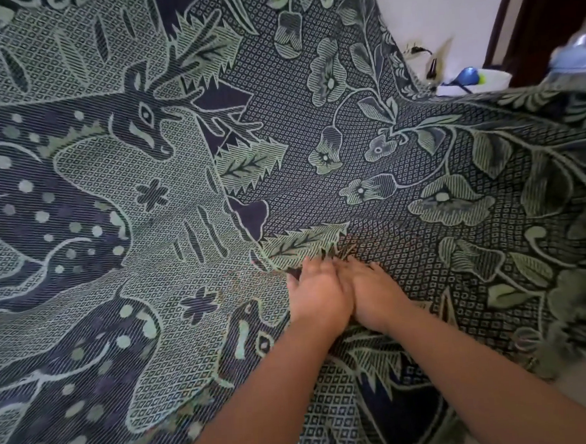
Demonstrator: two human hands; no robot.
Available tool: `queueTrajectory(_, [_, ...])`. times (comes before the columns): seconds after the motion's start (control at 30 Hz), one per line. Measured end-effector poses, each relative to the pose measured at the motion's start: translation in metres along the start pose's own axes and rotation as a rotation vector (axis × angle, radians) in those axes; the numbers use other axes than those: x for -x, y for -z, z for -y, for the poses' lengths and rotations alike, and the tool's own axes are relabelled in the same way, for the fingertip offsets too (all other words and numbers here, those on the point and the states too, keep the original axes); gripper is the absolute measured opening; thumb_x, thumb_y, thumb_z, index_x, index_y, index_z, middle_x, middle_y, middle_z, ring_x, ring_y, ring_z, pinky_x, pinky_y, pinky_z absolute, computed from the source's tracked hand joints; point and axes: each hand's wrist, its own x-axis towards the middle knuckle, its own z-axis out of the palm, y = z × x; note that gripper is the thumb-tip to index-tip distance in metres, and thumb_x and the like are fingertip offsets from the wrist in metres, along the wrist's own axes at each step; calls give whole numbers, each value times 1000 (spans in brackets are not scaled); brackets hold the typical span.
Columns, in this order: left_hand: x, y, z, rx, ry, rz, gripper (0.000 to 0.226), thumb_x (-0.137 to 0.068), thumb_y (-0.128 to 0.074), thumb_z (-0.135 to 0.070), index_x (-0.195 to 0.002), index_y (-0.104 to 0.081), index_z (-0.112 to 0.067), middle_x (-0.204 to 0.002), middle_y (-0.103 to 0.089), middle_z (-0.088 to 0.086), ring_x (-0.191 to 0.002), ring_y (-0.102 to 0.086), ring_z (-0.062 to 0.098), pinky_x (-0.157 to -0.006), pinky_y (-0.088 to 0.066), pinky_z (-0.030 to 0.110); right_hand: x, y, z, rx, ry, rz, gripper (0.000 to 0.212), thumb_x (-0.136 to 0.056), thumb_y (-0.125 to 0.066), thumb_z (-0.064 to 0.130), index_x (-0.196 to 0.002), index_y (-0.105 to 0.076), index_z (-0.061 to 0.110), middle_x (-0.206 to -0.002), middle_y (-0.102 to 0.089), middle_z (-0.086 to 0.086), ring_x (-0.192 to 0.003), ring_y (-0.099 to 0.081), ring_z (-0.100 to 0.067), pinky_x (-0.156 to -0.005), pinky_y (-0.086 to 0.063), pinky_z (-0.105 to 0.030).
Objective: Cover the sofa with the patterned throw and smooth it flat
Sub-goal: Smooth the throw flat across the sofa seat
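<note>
Navy and pale-green patterned throw (pixel 186 180), deer, leaves, flowers

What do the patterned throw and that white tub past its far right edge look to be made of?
Patterned throw: seemingly a thick woven, jacquard-type fabric, matte. Fine diamond and rib weave lines show, and it puckers where the left hand and right hand press in. White tub: probably plastic, smooth and plain, but too blurred to be sure.

Bare forearms reach far forward; left hand (pixel 318 297) and right hand (pixel 375 294) touch side by side, palms down.
</note>
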Motion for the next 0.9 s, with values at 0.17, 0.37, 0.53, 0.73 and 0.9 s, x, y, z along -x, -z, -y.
queueTrajectory(0.17, [-4,-17,11,-141,38,140,57,-99,-12,-48,-152,-8,-27,-160,0,-9,-148,5,11,-114,4,58,0,-1,-24,93,-103,19,56,-99,-21,45,-152,-12,27,-160,-3,11,-147,3,-10,-118,5,-40])
queueTrajectory(0.37, [1,-17,19,-213,93,174,61,-95,-15,-58,-150,3,-38,-159,12,-9,-147,14,16,-111,1,64,9,13,-63,153,-266,12,69,-92,-18,65,-151,-6,33,-159,6,12,-147,9,-12,-116,9,-47])
queueTrajectory(0.53, [2,-17,20,-192,140,146,65,-92,-16,-62,-149,3,-38,-160,12,-7,-147,15,18,-110,0,66,21,27,-92,156,-384,5,75,-87,-16,71,-151,0,35,-159,10,10,-147,10,-18,-117,4,-49])
queueTrajectory(0.73, [-1,-11,22,-185,151,134,65,-93,-15,-60,-151,0,-32,-160,8,-3,-148,12,21,-111,2,64,22,37,-92,171,-469,3,76,-88,-14,70,-151,3,30,-160,7,3,-148,8,-22,-116,3,-53])
queueTrajectory(0.9, [-23,14,40,-191,157,-58,60,-98,-15,-48,-151,-13,-21,-161,-8,3,-149,1,24,-117,0,57,-8,44,-52,134,-349,-99,70,-94,-19,61,-152,-5,24,-160,-2,-2,-148,1,-25,-115,1,-54])
